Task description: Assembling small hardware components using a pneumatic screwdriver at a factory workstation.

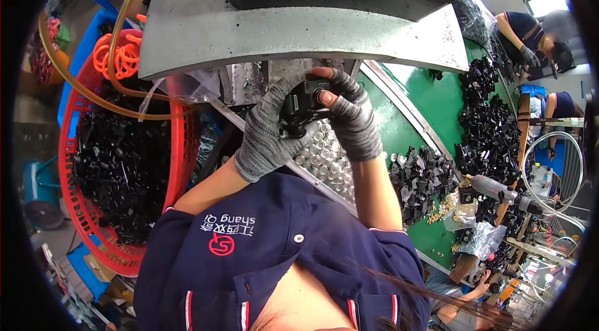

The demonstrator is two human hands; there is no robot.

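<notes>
Both hands wear grey gloves with bare fingertips and hold a black plastic camera-shaped part (301, 101) in front of my chest, just below the machine's grey metal edge. My left hand (269, 128) is closed around its left side and underside. My right hand (353, 117) grips its right side, with the thumb on a round, lens-like feature and the fingers over the top. The gloves partly hide the part. Many small clear round pieces (326, 157) lie just below it, between my forearms.
A grey metal machine (299, 34) overhangs the work area. At left stands a red basket (68, 190) of black parts, with an orange coil (121, 56) above. Right, black-part piles (490, 125) and a power screwdriver (493, 187) lie on the green tabletop (399, 106). Other people work beyond.
</notes>
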